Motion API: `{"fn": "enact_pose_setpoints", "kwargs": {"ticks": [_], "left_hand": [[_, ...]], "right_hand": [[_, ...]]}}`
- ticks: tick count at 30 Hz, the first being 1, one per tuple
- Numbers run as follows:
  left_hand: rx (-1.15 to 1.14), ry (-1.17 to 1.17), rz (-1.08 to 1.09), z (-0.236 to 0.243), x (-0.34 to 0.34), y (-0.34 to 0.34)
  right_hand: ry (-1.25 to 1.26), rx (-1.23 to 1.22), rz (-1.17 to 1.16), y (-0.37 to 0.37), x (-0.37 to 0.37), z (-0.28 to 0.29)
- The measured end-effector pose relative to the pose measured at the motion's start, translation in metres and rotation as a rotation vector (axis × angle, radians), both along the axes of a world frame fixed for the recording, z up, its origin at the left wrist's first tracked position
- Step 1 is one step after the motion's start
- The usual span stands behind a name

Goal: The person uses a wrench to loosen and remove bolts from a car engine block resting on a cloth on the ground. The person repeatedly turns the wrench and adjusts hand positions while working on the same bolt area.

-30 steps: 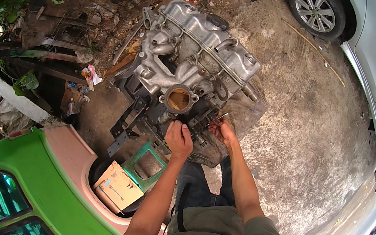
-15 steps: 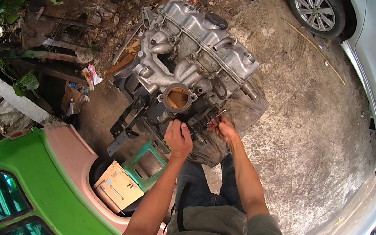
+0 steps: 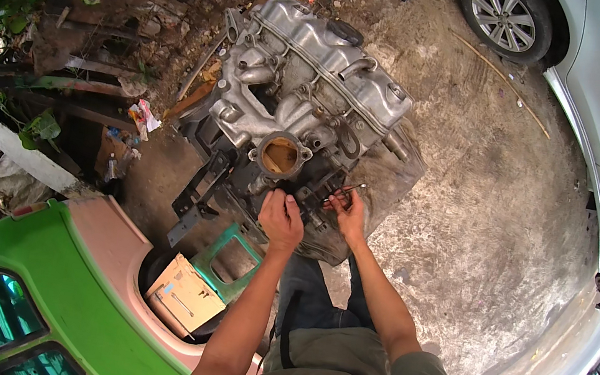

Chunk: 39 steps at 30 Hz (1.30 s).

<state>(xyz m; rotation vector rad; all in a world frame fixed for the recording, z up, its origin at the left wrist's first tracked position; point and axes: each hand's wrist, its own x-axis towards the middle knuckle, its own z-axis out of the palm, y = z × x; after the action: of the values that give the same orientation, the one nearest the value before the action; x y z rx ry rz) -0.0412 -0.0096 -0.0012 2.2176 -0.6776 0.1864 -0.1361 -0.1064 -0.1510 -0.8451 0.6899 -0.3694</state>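
Observation:
A silver engine [image 3: 322,74] with an intake manifold and a round open port [image 3: 280,156] sits on a dark base. My left hand [image 3: 280,223] is closed against the dark bracket area just below that port; what its fingers hold is hidden. My right hand [image 3: 344,215] grips a thin metal wrench [image 3: 354,188] at the engine's lower right, among dark brackets and bolts near a protruding shaft. A dark angled bracket [image 3: 186,225] sticks out at the engine's lower left.
Below left are a green-and-pink car body [image 3: 48,266], a teal plastic stool [image 3: 229,239] and a wooden box [image 3: 186,297] with a tool on it. A pale car [image 3: 595,131] stands at right. Broken boards and litter [image 3: 82,85] lie left, a long stick [image 3: 502,78] upper right.
My right hand has shifted slightly left and turned, tilting the wrench flatter. My left hand stays closed in nearly the same place, drifting slightly left with the whole view.

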Motion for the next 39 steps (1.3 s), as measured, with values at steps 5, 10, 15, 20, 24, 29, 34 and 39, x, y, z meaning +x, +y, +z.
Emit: {"fn": "enact_pose_setpoints", "kwargs": {"ticks": [5, 10, 15, 20, 24, 29, 34, 39], "left_hand": [[-0.001, 0.02, -0.01, 0.0, 0.001, 0.001], [0.01, 0.003, 0.002, 0.0, 0.0, 0.001], [-0.001, 0.01, 0.0, 0.001, 0.0, 0.0], [0.005, 0.017, -0.004, 0.0, 0.0, 0.001], [0.009, 0.004, -0.001, 0.0, 0.0, 0.001], [-0.001, 0.032, -0.008, 0.0, 0.001, 0.001], [0.008, 0.024, -0.008, 0.001, 0.001, 0.001], [0.002, 0.02, -0.004, 0.002, 0.0, 0.001]], "right_hand": [[0.129, -0.246, 0.036, 0.01, 0.0, -0.003], [0.209, -0.172, -0.101, 0.009, 0.002, -0.018], [0.207, 0.283, -0.057, -0.012, -0.005, -0.017], [0.204, 0.523, 0.063, -0.024, 0.004, -0.006], [0.172, 0.6, 0.064, -0.027, 0.008, -0.003], [0.176, 0.608, 0.072, -0.03, 0.01, -0.004], [0.164, 0.584, 0.108, -0.031, 0.012, -0.004], [0.12, 0.501, 0.12, -0.028, 0.013, -0.006]]}}
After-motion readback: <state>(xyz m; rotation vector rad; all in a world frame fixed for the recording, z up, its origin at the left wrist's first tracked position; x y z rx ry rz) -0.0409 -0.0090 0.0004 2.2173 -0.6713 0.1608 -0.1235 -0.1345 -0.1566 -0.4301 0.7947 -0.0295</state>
